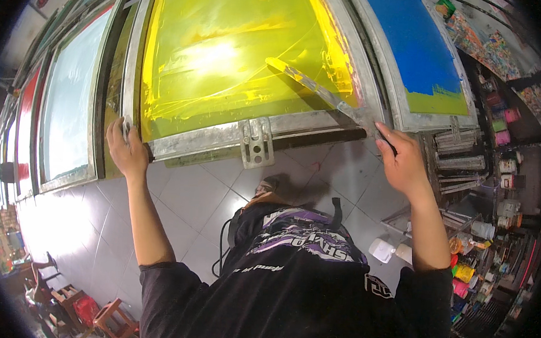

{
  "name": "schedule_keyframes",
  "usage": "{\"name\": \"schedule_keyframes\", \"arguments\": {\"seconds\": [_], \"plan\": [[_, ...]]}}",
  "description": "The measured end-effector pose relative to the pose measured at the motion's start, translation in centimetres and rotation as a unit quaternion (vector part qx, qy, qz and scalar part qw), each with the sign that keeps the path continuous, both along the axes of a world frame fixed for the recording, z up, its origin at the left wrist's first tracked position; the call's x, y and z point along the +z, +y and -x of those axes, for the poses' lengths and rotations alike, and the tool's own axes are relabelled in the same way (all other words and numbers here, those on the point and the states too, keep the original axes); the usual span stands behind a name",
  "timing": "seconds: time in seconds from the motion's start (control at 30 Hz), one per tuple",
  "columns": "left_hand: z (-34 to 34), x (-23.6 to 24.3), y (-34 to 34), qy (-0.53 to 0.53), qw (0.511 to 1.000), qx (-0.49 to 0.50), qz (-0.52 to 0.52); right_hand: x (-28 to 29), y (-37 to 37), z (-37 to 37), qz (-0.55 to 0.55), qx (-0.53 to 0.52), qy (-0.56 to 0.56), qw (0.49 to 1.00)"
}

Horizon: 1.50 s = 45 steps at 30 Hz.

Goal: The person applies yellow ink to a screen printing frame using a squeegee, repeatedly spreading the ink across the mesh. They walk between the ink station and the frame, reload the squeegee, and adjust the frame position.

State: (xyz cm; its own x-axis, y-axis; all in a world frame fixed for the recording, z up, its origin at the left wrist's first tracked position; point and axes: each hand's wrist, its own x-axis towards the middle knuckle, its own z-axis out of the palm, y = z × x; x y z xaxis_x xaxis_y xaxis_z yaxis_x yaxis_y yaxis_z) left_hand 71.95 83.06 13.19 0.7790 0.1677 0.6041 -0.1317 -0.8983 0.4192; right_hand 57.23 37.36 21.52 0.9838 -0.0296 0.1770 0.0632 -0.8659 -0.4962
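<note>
Gripping an ink-smeared spatula (317, 91) in the right hand (405, 162), above the yellow screen's (204, 135) lower-right corner; curling the left hand (127, 151) at its lower-left corner, unclear if clamping. Apparently scraping yellow ink (340, 65); next, probably needing a steady, flat stroke.

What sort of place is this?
Probably a screen-printing workshop: the big metal-framed screen smeared with yellow, the metal-framed screen coated mostly in blue and the small colourful plastic containers suggest it.
</note>
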Motion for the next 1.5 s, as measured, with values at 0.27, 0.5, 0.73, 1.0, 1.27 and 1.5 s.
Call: {"name": "schedule_keyframes", "arguments": {"seconds": [0.27,0.5,0.73,1.0,1.27,1.5], "plan": [[0.1,0.2,-0.1,0.008,1.0,-0.004,0.002,-0.7,-1.8,-1.4,0.025,-0.073,0.012,0.997],[-0.3,-0.1,-0.1,0.012,1.0,-0.016,0.004,0.1,-2.3,-1.9,0.057,-0.132,-0.077,0.987],[0.1,0.0,0.0,0.026,1.0,0.0,-0.003,5.7,0.0,3.8,0.187,-0.162,0.013,0.969],[-0.1,-0.1,0.2,0.034,0.999,-0.011,0.001,6.2,2.6,3.8,0.258,-0.169,0.079,0.948],[0.0,-0.1,0.4,0.035,0.999,-0.021,0.008,5.6,3.5,0.5,0.276,-0.167,0.105,0.941],[0.0,-0.1,0.4,0.027,0.999,-0.016,0.021,5.7,4.1,-2.3,0.294,-0.157,0.116,0.936]]}}
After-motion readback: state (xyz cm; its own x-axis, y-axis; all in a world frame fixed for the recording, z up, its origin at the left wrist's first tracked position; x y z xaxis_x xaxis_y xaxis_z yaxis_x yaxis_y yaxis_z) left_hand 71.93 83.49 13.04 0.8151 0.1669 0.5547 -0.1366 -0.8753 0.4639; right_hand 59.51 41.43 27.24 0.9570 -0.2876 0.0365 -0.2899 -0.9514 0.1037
